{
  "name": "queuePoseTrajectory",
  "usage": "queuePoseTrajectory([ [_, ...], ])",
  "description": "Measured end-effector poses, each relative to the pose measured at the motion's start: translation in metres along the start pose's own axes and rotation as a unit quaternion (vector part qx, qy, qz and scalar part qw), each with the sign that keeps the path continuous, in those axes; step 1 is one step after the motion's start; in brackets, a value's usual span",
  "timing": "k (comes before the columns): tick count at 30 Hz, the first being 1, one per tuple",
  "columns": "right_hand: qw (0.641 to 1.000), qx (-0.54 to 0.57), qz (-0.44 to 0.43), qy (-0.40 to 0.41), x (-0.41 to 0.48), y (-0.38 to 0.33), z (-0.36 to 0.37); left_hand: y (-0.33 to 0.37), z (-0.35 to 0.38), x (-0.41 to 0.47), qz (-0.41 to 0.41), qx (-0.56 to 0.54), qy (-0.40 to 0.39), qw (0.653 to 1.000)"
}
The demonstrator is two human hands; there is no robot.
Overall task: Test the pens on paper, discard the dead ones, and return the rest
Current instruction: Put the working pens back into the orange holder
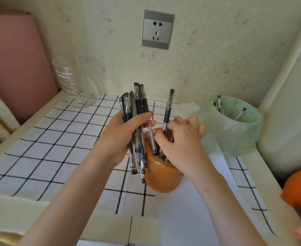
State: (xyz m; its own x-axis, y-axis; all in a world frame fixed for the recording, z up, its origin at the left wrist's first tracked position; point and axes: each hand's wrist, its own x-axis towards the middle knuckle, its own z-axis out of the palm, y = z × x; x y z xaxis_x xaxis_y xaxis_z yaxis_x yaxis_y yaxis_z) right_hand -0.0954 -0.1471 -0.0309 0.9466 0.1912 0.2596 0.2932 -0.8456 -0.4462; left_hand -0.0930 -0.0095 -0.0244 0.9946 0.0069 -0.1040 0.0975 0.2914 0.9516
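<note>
The left hand (121, 137) was curled tight round a bundle of pens (135, 103), at ten o'clock from the orange holder (162, 176). The right hand (181, 139) pinched a single pen (168, 110) upright over the holder's mouth. At two o'clock, the green-lined bin (235, 132) held several pens.

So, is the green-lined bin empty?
Not empty: the green-lined bin holds several pens, some standing against its far inner wall.

The single head view looks down and forward, close over the table (57, 139). It faces the far wall (217, 59).
</note>
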Motion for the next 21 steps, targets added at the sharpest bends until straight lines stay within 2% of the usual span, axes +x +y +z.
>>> queuePoseTrajectory([
  [3,0.998,0.053,0.014,0.018,0.002,0.004,0.001,0.001,-0.002,0.000,-0.007,0.012,-0.008,1.000],
  [7,0.975,0.185,0.018,0.121,0.003,0.008,-0.004,0.001,-0.003,0.001,-0.007,0.014,-0.022,1.000],
  [10,0.953,0.293,0.016,0.078,0.002,0.003,-0.008,0.002,-0.002,0.001,0.001,0.026,-0.055,0.998],
  [12,0.945,0.324,0.007,0.034,0.002,0.000,-0.008,0.005,0.000,-0.002,0.003,0.051,-0.086,0.995],
  [16,0.927,0.373,0.008,0.041,0.003,0.002,-0.012,0.005,0.002,-0.003,-0.015,0.018,-0.102,0.994],
  [18,0.896,0.441,0.035,0.046,0.003,0.003,-0.016,0.005,0.003,-0.002,-0.018,0.005,-0.100,0.995],
  [21,0.831,0.544,0.083,0.082,0.006,0.010,-0.026,0.002,0.004,-0.001,-0.021,-0.035,-0.070,0.997],
])
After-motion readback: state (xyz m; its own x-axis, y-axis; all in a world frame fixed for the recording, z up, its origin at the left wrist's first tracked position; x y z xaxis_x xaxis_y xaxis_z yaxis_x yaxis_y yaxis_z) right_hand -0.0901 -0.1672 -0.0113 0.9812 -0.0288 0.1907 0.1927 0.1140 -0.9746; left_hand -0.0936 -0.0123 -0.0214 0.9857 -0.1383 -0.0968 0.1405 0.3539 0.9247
